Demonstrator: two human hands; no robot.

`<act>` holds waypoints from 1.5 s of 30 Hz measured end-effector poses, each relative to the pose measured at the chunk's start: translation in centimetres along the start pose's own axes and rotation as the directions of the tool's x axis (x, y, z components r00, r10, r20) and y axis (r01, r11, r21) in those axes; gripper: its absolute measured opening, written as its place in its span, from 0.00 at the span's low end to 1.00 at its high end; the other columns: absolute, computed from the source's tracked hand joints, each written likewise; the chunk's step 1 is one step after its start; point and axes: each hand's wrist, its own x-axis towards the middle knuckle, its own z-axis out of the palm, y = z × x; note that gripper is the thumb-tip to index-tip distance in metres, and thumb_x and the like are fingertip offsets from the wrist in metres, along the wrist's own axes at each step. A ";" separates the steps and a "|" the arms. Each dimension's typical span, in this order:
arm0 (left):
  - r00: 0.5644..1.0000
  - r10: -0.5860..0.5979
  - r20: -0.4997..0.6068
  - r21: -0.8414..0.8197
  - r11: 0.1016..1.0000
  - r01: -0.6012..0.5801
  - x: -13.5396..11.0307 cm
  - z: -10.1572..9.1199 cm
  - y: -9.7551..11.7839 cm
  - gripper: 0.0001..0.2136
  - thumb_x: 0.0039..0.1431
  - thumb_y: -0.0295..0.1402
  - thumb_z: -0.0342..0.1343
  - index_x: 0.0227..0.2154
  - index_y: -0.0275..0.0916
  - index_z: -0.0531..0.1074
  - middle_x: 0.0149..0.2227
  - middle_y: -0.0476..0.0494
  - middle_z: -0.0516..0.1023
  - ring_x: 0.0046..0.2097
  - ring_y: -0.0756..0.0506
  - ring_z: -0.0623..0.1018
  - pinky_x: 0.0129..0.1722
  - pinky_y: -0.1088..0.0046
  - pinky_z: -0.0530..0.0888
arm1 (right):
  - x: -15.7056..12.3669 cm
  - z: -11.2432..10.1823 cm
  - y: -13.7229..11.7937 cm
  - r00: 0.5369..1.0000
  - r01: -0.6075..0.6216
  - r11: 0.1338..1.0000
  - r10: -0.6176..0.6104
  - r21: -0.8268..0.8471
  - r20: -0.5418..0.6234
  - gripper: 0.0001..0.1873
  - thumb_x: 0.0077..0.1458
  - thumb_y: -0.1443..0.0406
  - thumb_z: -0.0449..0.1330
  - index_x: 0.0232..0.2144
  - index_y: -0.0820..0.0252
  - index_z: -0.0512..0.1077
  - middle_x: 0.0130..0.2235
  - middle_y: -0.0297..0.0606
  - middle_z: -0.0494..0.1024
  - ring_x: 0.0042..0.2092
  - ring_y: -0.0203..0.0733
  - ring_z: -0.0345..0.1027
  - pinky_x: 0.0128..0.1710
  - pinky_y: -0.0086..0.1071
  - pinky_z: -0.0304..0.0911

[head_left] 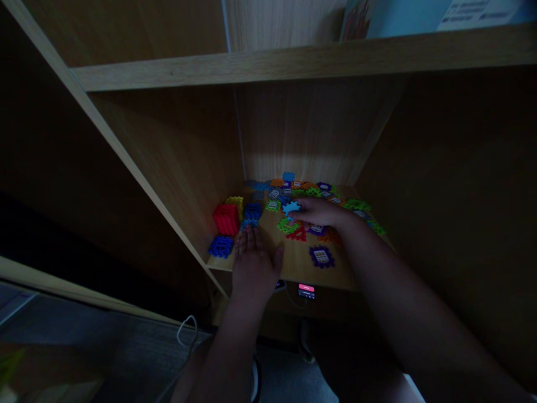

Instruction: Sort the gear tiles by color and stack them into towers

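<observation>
My right hand [314,212] pinches a light blue interlocking plastic tile [291,208] above the shelf board. Under it lie a green tile [287,225] and a red triangular tile [297,234]. My left hand [254,258] rests with fingers stretched out, its fingertips at a light blue stack of tiles [249,224]. Around that hand stand a red stack [226,219], a yellow stack [235,206], a dark blue stack [253,211] and a blue stack [221,246]. A purple tile with a window pattern [322,257] lies nearer the front edge.
Many loose tiles in mixed colours [312,191] spread across the back and right of the shelf. An upper shelf edge [268,66] crosses above, with a blue box [403,19] on it. Below the board, a lit phone [306,291] and a white cable [187,330] show.
</observation>
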 end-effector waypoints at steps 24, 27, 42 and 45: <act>0.994 0.038 -0.105 -0.061 0.997 -0.044 0.1 0.3 -0.6 0.32 0.71 0.47 0.56 0.65 0.23 0.64 0.69 0.12 0.66 0.71 0.26 0.68 0.69 0.43 0.67 | -0.1 0.0 -0.2 1.000 -0.019 1.000 0.019 0.003 -0.002 0.20 0.62 0.47 0.63 0.42 0.57 0.72 0.37 0.36 0.81 0.29 0.38 0.72 0.28 0.31 0.67; 0.994 0.024 -0.107 -0.049 0.998 -0.030 0.1 0.5 -0.6 0.33 0.70 0.47 0.56 0.65 0.22 0.65 0.69 0.13 0.66 0.71 0.25 0.68 0.69 0.44 0.67 | -0.2 0.0 -0.3 1.000 -0.023 1.000 0.023 0.009 0.000 0.20 0.62 0.47 0.64 0.42 0.57 0.73 0.37 0.36 0.82 0.29 0.38 0.72 0.29 0.31 0.67; 1.000 0.012 0.029 -0.034 0.999 -0.011 -0.7 -1.2 0.0 0.34 0.71 0.48 0.53 0.66 0.21 0.67 0.70 0.15 0.64 0.73 0.26 0.64 0.68 0.47 0.69 | 0.1 0.1 0.1 0.999 -0.021 1.000 0.022 0.016 -0.027 0.23 0.61 0.44 0.63 0.44 0.55 0.73 0.39 0.37 0.83 0.30 0.39 0.73 0.30 0.32 0.68; 0.999 0.020 0.035 -0.041 0.999 -0.018 -1.0 -1.2 0.0 0.34 0.71 0.48 0.53 0.67 0.21 0.66 0.71 0.16 0.63 0.73 0.26 0.64 0.68 0.47 0.69 | 0.1 0.3 -0.1 0.992 -0.050 0.999 0.051 0.013 -0.118 0.25 0.63 0.41 0.61 0.47 0.55 0.73 0.28 0.33 0.78 0.27 0.40 0.71 0.28 0.32 0.64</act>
